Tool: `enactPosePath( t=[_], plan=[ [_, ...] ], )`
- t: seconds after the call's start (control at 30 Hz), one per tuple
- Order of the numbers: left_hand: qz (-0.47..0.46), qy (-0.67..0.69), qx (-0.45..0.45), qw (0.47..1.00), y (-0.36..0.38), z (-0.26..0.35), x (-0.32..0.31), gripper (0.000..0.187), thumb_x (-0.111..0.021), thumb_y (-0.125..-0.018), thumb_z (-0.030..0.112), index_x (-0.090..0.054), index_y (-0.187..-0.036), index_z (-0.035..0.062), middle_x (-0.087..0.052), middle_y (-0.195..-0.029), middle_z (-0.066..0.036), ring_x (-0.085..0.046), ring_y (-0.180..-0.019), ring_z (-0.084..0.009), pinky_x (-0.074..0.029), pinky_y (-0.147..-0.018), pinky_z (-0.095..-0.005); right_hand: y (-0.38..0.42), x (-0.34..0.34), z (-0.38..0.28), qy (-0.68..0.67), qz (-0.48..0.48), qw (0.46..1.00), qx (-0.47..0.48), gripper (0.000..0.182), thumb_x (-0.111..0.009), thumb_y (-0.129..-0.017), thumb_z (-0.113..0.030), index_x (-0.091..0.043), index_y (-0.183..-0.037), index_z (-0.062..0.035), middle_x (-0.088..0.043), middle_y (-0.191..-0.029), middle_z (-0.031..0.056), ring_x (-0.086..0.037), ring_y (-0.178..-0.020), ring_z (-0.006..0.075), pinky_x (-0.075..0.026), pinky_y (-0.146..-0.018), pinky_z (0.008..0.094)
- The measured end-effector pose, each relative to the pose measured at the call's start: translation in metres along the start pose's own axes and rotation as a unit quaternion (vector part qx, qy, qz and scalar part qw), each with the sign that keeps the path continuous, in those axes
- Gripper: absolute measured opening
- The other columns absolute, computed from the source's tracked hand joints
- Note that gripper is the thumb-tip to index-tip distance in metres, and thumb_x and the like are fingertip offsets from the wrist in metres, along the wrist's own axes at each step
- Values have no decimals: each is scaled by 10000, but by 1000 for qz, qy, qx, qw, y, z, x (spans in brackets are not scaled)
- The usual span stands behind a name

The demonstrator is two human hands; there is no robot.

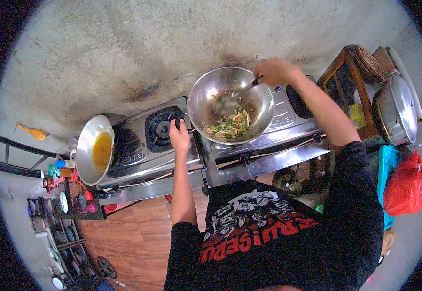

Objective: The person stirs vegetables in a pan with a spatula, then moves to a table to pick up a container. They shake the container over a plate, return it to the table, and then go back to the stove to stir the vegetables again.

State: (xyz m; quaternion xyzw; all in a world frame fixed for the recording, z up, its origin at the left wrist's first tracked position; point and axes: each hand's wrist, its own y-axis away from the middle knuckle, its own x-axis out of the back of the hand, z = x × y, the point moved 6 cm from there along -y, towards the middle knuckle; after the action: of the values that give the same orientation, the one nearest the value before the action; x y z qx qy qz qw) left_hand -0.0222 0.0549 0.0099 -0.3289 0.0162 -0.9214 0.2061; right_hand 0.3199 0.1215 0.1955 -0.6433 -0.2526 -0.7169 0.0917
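Since it lies between both hands, we list the wide steel wok point(264, 109) first, over the stove point(170, 162); within it, chopped mixed food point(233, 125), heaped on the side nearer the body; one black-handled utensil point(255, 82), its long axis slanting from the right hand point(275, 72) leftward and bodyward into the bowl (far end blurred); right hand, fingers closed round that grip, above the wok's far right rim; left hand point(180, 137), curled at the wok's dark handle point(177, 124), left of the food and the nearer of the two to it; further left, one bare burner point(162, 128), then a pan point(83, 162) of yellow liquid point(102, 150); far right, one steel pot point(404, 109).
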Motion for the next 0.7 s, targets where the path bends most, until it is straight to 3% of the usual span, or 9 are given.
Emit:
enactPosePath(
  t=[0.07, 0.2, 0.27, 0.3, 0.37, 0.4, 0.47, 0.5, 0.7],
  plan=[
    [-5, 18, -6, 1000, 4, 4, -3, 543, -518, -922, 402, -513, -1274, -11, -602, -1140, -284, -569, -1064, -432, -423, -926, -466, 6, 11, 22, 36, 32, 995, -84, 295, -669, -751, -295, -711, -894, -40, -696, -889, 190, -686, -837, 320, -539, -713, 431],
    [6, -13, -13, 1000, 0, 8, 4, 535, -512, -925, 395, -517, -1258, -23, -611, -1119, -282, -578, -1046, -431, -432, -908, -464, 4, 3, 19, 128, -18, 987, -94, 295, -646, -765, -297, -710, -864, -26, -695, -805, 171, -681, -753, 338, -535, -668, 437],
    [-2, 3, 5, 1000, 1, 14, 7, 528, -526, -926, 365, -534, -1215, -77, -577, -1185, -294, -547, -1107, -439, -417, -960, -431, 4, -27, 13, 87, -145, 980, -109, 250, -664, -732, -241, -694, -863, -30, -701, -858, 164, -687, -795, 322, -535, -673, 458],
    [-2, 3, 6, 1000, 2, 20, 11, 528, -526, -926, 365, -534, -1215, -77, -577, -1185, -294, -547, -1107, -439, -417, -960, -431, -4, -43, 20, 87, -145, 980, -108, 250, -664, -732, -241, -694, -863, -30, -701, -858, 164, -687, -795, 322, -535, -673, 458],
    [-27, 31, 25, 999, 8, 27, 14, 524, -529, -925, 359, -535, -1211, -80, -576, -1182, -299, -545, -1111, -440, -419, -953, -430, -20, -110, 33, -88, -238, 967, -30, 279, -654, -765, -287, -692, -884, -38, -702, -854, 163, -685, -776, 324, -538, -684, 444],
    [-27, 33, 27, 999, 8, 18, 11, 524, -529, -925, 359, -535, -1211, -80, -576, -1182, -299, -545, -1111, -440, -419, -953, -430, -19, -127, 32, -120, -168, 978, -2, 302, -642, -790, -315, -689, -922, -47, -702, -874, 153, -682, -799, 320, -537, -707, 435],
    [-1, 18, -15, 1000, 1, 2, 3, 455, -510, -928, 388, -545, -1199, 24, -630, -1050, -270, -599, -972, -446, -451, -842, -481, 8, -122, 10, -145, -1, 989, 9, 343, -607, -843, -389, -683, -1020, -105, -694, -942, 132, -666, -899, 312, -525, -780, 414],
    [4, 20, -12, 1000, -1, 1, 2, 455, -510, -928, 388, -545, -1199, 24, -630, -1050, -270, -599, -972, -446, -451, -842, -481, 20, -114, 0, -138, -13, 987, -77, 328, -615, -842, -389, -674, -1066, -156, -672, -1031, 132, -647, -947, 334, -514, -822, 436],
    [12, 1, -12, 1000, 3, 2, 3, 505, -511, -931, 390, -519, -1237, -11, -622, -1096, -269, -587, -1023, -436, -446, -876, -461, 72, -58, -33, -51, 43, 997, -41, 252, -578, -883, -241, -624, -1128, -198, -652, -963, 131, -650, -876, 351, -529, -738, 468]
  ],
)
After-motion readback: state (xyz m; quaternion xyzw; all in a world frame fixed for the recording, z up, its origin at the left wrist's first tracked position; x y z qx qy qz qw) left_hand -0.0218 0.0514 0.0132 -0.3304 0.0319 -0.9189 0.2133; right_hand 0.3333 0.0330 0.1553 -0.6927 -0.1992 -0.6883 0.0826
